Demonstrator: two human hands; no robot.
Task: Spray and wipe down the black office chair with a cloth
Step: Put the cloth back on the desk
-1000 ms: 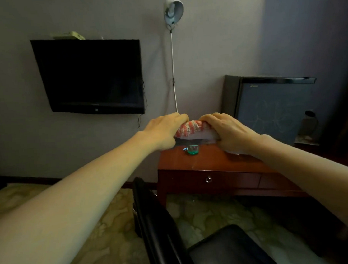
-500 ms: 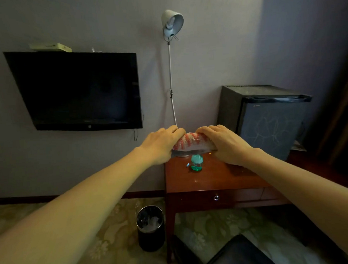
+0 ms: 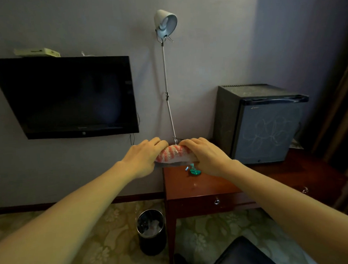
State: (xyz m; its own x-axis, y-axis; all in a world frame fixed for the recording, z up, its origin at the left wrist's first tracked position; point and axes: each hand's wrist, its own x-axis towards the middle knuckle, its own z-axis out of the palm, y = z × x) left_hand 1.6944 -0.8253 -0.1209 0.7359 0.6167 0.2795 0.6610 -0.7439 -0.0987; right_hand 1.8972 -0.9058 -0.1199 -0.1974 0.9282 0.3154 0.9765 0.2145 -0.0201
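- The left hand [image 3: 145, 157] and the right hand [image 3: 205, 155] are both reaching forward, fingers curled down over the two ends of the cloth [image 3: 175, 154] — an orange-and-white striped bundle, folded, sitting between them.
- The left fingers [image 3: 159, 142] are gripping its left end; the right fingers [image 3: 189, 143] are closing over its right end.
- The cloth is hanging above the far left corner of the table [image 3: 191, 189], beside the lamp pole [image 3: 167, 96].
- A teal spray bottle [image 3: 193, 170] is standing on the table just under the right hand.
- The black office chair [image 3: 242, 254] is showing only at the bottom edge — well apart from both hands.
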